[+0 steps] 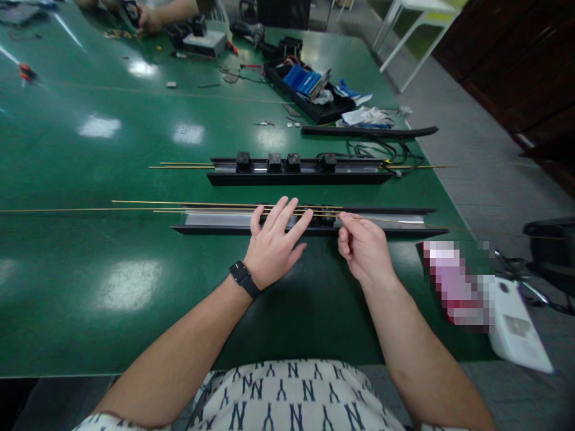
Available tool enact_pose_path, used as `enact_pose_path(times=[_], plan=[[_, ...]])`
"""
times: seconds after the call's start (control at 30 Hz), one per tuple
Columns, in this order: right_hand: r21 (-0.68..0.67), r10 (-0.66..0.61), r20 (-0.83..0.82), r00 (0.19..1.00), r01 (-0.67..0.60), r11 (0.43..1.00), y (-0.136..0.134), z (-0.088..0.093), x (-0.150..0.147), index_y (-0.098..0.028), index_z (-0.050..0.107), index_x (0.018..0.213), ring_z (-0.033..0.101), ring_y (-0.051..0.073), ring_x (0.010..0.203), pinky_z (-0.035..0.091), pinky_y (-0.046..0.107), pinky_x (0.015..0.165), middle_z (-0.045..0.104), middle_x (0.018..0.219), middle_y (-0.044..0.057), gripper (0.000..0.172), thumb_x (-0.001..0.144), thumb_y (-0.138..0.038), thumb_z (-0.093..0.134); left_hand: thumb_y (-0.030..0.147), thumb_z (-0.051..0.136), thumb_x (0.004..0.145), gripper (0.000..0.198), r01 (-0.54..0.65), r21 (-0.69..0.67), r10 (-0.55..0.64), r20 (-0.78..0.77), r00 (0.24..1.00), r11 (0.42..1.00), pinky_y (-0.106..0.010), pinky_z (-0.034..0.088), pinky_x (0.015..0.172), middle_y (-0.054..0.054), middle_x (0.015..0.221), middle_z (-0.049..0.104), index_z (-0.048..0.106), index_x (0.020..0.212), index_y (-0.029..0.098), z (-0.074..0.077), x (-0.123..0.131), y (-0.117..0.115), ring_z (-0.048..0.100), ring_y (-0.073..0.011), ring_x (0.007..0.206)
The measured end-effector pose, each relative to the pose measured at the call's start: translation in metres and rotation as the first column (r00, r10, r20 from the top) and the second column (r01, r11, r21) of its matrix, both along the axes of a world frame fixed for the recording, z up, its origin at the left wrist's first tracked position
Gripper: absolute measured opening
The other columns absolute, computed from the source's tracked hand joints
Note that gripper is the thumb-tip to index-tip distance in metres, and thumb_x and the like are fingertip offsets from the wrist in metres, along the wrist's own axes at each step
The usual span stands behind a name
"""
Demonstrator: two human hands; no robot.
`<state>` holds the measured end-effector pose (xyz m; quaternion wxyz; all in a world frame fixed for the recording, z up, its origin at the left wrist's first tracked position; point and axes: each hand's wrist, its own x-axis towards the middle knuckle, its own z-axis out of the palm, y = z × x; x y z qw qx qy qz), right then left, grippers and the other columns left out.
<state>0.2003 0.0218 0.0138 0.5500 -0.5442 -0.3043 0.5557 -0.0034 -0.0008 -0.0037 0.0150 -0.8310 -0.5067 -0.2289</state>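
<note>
Lining thin gold rods (144, 202) lengthwise along the near rail (215, 219), mid-worktop (67, 287). Left hand (275, 245) palm down over the rods, fingers spread; right hand (365, 242) pinching one rod between thumb and forefinger. Rods overhang the rail's left end. Far rail (296, 179) holds four black blocks (243, 160), rods jutting from both ends; looks further along. Near rail seems part-way, its rods probably not yet settled. Hard to read: dark pieces (327, 219) between the hands, partly covered; rod contact under the left fingers; the pinched rod's right tip, too faint to follow. Co-worker's hand (150, 19), far left, partly cut off.
</note>
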Motion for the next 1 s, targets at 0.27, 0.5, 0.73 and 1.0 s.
enact_pose_path(times=[0.27,0.5,0.73,1.0], plan=[[0.015,0.017,-0.002,1.000,-0.017,1.000,0.0000,-0.0020,-0.0025,-0.016,0.070,0.093,0.039,0.005,0.032,0.022,0.016,0.026,0.059,0.053,-0.006,0.039,0.072,-0.041,0.091,0.042,0.067,0.096,0.066,0.000,0.000,0.000,0.004,1.000,1.000,-0.059,0.010,0.128,-0.014,0.169,0.042,0.047,0.158,0.029,-0.0002,0.0004,0.0001,0.033,-0.0320,0.160],[-0.008,0.001,-0.027,1.000,-0.001,1.000,0.0011,-0.0009,-0.0001,-0.014,0.070,0.090,0.040,0.006,0.032,0.022,0.017,0.027,0.058,0.051,-0.005,0.036,0.070,-0.036,0.092,0.042,0.067,0.096,0.066,0.002,-0.003,-0.002,0.005,1.000,1.000,-0.059,0.009,0.128,-0.014,0.169,0.042,0.048,0.158,0.029,0.0001,0.0000,0.0000,0.034,-0.0326,0.160],[0.003,0.018,-0.029,0.999,-0.018,1.000,0.0010,0.0002,-0.0004,-0.016,0.069,0.087,0.039,0.006,0.033,0.022,0.017,0.028,0.056,0.051,-0.006,0.033,0.073,-0.036,0.090,0.039,0.067,0.095,0.066,0.002,-0.008,-0.002,0.012,1.000,1.000,-0.060,0.011,0.128,-0.014,0.169,0.042,0.048,0.158,0.029,0.0003,0.0001,0.0001,0.034,-0.0336,0.159],[0.000,0.015,-0.007,1.000,-0.015,1.000,0.0004,0.0012,-0.0027,-0.017,0.066,0.085,0.038,0.006,0.032,0.022,0.017,0.028,0.055,0.049,-0.006,0.034,0.074,-0.039,0.089,0.040,0.067,0.095,0.066,0.001,-0.016,-0.001,0.008,1.000,1.000,-0.059,0.010,0.129,-0.014,0.169,0.042,0.048,0.158,0.029,0.0017,0.0002,-0.0004,0.034,-0.0329,0.160]])
